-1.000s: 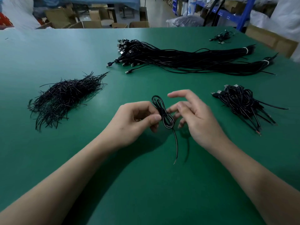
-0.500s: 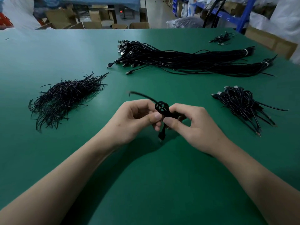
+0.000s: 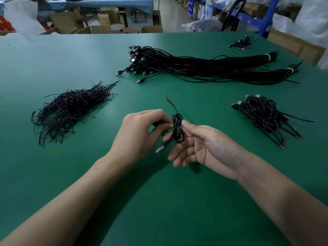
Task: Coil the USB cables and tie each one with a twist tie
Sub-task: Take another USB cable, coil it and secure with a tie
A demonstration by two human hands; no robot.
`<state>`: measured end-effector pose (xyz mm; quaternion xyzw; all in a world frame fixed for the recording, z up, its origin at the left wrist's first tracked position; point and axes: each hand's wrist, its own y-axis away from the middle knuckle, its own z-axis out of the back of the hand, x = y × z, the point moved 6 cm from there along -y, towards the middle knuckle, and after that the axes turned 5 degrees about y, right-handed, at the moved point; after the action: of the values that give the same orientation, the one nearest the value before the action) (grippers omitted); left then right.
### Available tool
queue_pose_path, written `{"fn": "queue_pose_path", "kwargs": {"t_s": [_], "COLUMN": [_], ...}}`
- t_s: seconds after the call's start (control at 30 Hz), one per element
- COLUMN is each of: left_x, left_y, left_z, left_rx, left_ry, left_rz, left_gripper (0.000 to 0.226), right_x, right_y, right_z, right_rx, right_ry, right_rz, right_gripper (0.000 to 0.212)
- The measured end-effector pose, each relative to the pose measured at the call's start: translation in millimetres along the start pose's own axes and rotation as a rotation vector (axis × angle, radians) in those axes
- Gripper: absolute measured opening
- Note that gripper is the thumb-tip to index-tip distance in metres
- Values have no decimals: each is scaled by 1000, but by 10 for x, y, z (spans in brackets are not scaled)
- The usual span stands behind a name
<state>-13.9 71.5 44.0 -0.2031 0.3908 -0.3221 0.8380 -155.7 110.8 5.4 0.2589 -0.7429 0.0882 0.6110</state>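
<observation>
Coiled cable [image 3: 177, 129] above the green table [image 3: 53, 174]: left hand [image 3: 142, 134] pinches its waist, palm-up right hand [image 3: 205, 148] touches it with the thumb; twist ties [image 3: 71, 110] left, tied coils [image 3: 262, 116] right

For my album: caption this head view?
Left hand pinches a coiled USB cable against the right hand, over a green table.
</observation>
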Motion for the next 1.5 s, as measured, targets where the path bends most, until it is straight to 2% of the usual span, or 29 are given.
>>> {"fn": "queue_pose_path", "kwargs": {"t_s": [0.07, 0.2, 0.23, 0.3, 0.37, 0.43, 0.47, 0.53, 0.63, 0.8, 0.9, 1.0, 1.1, 1.17, 1.23, 1.33, 1.4, 1.5], "left_x": [110, 194, 191, 192, 200, 199, 192, 159, 130, 39, -43, -95, -86, 6, 95, 94, 58, 26], "left_y": [6, 69, 79, 98, 125, 153, 164, 165, 148, 89, 58, 44, 47, 56, 73, 103, 118, 114], "left_z": [-22, -168, -198, -236, -267, -301, -314, -309, -269, -178, -151, -147, -160, -159, -168, -192, -210, -214], "left_rx": [33, 207, 235, 276, 324, 384, 407, 430, 420, 311, 239, 173, 176, 202, 254, 333, 368, 367], "left_ry": [133, 517, 581, 677, 721, 711, 712, 740, 712, 543, 320, 220, 178, 273, 459, 705, 802, 839], "left_rz": [124, 337, 359, 400, 440, 464, 469, 463, 415, 302, 189, 141, 127, 220, 341, 420, 436, 431], "left_gripper": [10, 11, 11, 12, 16, 18, 19, 19, 14, 6, 15, 12, 9, 12, 13, 12, 11, 10], "right_x": [30, 201, 229, 325, 433, 462, 439, 373, 338, 297, 232, 167, 118, 156, 261, 344, 370, 411], "right_y": [-2, 73, 103, 174, 229, 231, 211, 175, 160, 134, 110, 78, 43, 59, 107, 137, 140, 146], "right_z": [59, 127, 117, 126, 126, 85, 71, 85, 143, 160, 172, 197, 196, 225, 274, 257, 229, 248], "right_rx": [-44, -344, -417, -549, -607, -523, -457, -386, -397, -439, -510, -570, -481, -420, -450, -477, -453, -440], "right_ry": [243, 1141, 1306, 1427, 1470, 1524, 1505, 1358, 1060, 760, 621, 513, 439, 490, 762, 1189, 1268, 1242], "right_rz": [53, 376, 440, 570, 703, 792, 795, 735, 620, 506, 471, 434, 385, 409, 486, 578, 629, 650], "right_gripper": [38, 6, 8, 19, 31, 41, 39, 30, 16, 23, 23, 24, 22, 20, 35, 47, 40, 23]}}
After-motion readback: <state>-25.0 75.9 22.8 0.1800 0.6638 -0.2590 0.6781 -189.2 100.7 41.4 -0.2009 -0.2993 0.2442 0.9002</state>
